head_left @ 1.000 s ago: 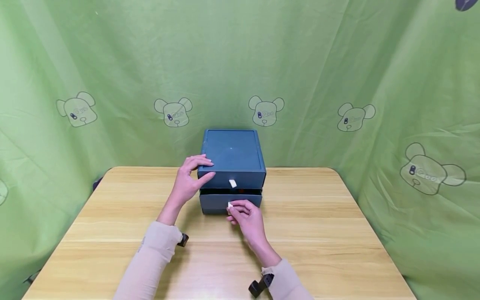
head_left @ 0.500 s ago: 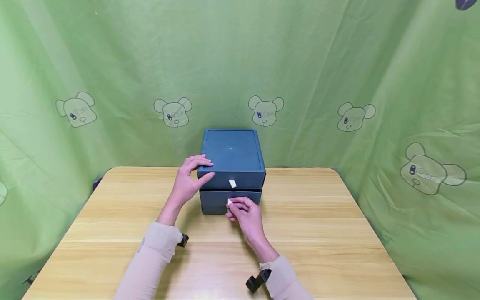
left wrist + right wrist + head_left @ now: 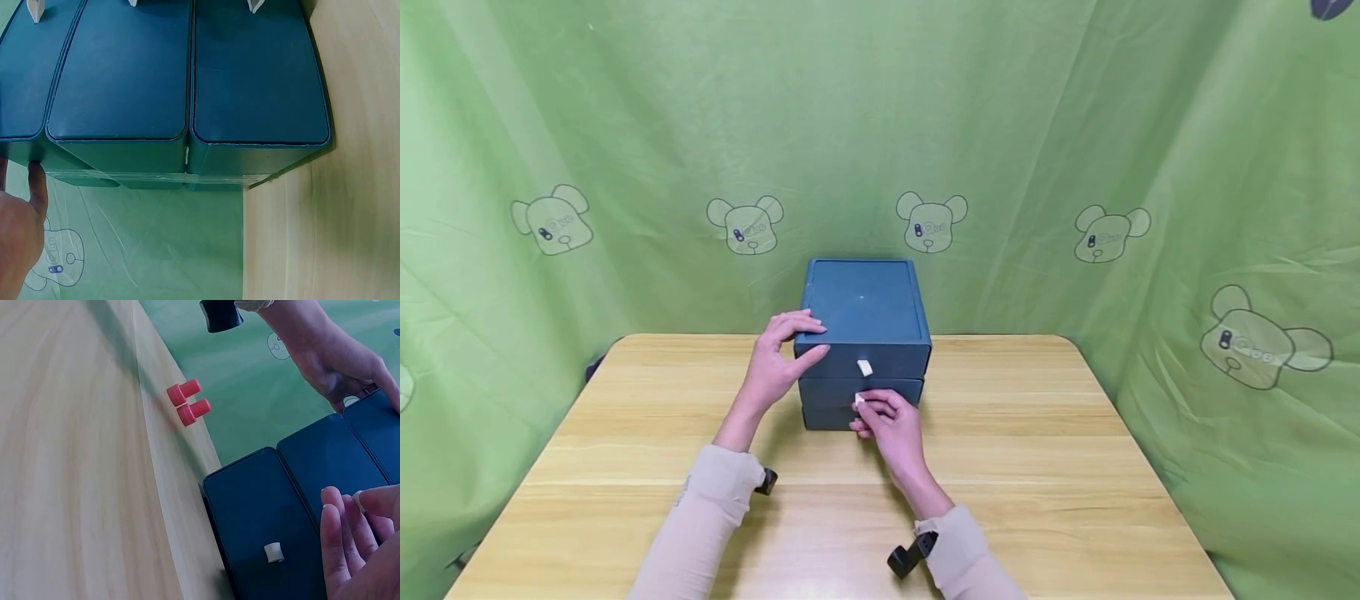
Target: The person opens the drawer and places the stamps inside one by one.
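Note:
A dark blue cabinet of drawers [image 3: 865, 292] stands on the table. A white pull tab [image 3: 865, 367] shows on the top drawer [image 3: 895, 360]. My left hand [image 3: 778, 354] rests against the cabinet's upper left corner with spread fingers, steadying it. In the left wrist view, two of its fingers [image 3: 37, 187] touch the cabinet's side. With thumb and fingertips my right hand [image 3: 891, 429] pinches the white tab [image 3: 860, 400] of the middle drawer [image 3: 827, 392], whose front lies about level with the others. Below it, the bottom drawer [image 3: 250, 500] has its own white tab [image 3: 274, 552].
The wooden table [image 3: 1037, 450] spreads around the cabinet, with a green curtain [image 3: 1037, 125] behind. Two red peg-like pieces [image 3: 187, 403] appear near the table edge in the right wrist view. A black device [image 3: 912, 554] sits on the right wrist.
The middle drawer has slid back into the cabinet, and the dark gap above it has closed to a thin line. My right hand moved forward with the tab; my left hand stayed put.

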Motion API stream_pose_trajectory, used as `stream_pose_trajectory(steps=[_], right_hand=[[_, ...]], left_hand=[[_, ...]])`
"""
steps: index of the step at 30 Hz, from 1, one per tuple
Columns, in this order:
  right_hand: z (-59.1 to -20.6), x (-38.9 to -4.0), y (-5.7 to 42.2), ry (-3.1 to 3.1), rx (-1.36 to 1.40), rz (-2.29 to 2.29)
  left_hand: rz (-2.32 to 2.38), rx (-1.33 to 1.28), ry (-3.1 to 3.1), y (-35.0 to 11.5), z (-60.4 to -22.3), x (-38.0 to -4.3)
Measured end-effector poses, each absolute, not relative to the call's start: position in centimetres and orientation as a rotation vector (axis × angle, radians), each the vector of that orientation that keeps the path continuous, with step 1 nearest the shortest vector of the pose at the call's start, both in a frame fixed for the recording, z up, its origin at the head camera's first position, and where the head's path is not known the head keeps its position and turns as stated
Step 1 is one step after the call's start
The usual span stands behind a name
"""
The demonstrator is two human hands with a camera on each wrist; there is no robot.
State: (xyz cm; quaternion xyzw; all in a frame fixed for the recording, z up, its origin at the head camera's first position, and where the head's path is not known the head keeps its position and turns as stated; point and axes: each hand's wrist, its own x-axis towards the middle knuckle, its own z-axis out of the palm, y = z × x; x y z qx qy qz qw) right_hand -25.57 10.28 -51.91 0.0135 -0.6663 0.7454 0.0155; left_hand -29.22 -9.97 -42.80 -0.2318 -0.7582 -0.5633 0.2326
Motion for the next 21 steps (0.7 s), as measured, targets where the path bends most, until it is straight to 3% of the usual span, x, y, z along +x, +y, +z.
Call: stream_pose_trajectory(steps=[21], right_hand=[[-52.00,-25.77,10.13,-2.061,0.037,2.327]], left_hand=[[-1.551,-0.641,-2.087,-9.92,-42.81,-29.11]])
